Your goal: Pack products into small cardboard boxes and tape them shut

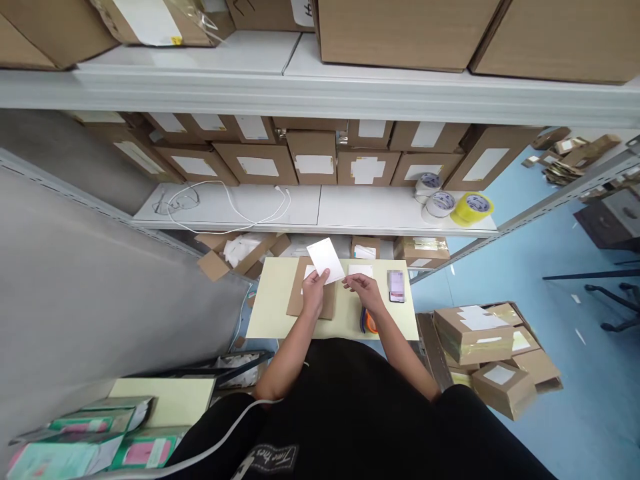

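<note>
In the head view, the person's left hand point(314, 289) was over the middle of the table point(267, 293), its thumb and fingers closed on the lower edge of a white sheet point(325, 259). That sheet was raised and slanted above the table's far half, its top corner overlapping the far edge. The right hand point(365, 291) hovered over the table just right of the middle, fingers bent and drawn close together, their tips beside the sheet's lower right corner; whether they touched it or pinched anything, one could not tell.

Below the left hand, a flat piece of cardboard point(296, 300) lay left of the table's middle, a white paper showing on it. Another white paper point(361, 269) lay at the table's far side, beyond the right hand. A phone point(397, 287) rested near the table's right end with its screen lit, and an orange and dark blue object point(371, 323), partly hidden by the right forearm, sat by the near edge.

Past the table's far edge, a white shelf point(370, 208) carried a white cable point(227, 193), tape rolls point(470, 209) and a row of labelled boxes point(367, 170). Right of the table, more boxes point(473, 333) were piled in a large carton.
</note>
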Available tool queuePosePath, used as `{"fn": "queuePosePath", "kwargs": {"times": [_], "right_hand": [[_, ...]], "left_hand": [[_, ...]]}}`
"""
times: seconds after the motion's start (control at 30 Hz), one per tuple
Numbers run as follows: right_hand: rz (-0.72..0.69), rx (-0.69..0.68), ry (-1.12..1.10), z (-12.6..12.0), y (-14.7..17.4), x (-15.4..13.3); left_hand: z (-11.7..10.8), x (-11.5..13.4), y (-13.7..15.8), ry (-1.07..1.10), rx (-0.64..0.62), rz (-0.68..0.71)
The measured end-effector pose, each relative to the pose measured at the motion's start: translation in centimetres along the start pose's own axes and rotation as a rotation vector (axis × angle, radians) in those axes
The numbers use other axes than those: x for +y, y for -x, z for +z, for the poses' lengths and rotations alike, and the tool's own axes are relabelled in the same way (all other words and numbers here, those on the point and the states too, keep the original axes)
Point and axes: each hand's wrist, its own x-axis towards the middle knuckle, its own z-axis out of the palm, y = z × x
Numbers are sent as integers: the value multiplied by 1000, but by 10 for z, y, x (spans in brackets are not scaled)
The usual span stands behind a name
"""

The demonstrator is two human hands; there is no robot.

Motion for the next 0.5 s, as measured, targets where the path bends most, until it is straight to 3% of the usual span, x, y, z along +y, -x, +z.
{"fn": "queuePosePath", "kwargs": {"times": [0.5], "right_hand": [[15,107,-43,5,15,5]], "left_hand": [[4,-4,17,-51,-28,21]]}}
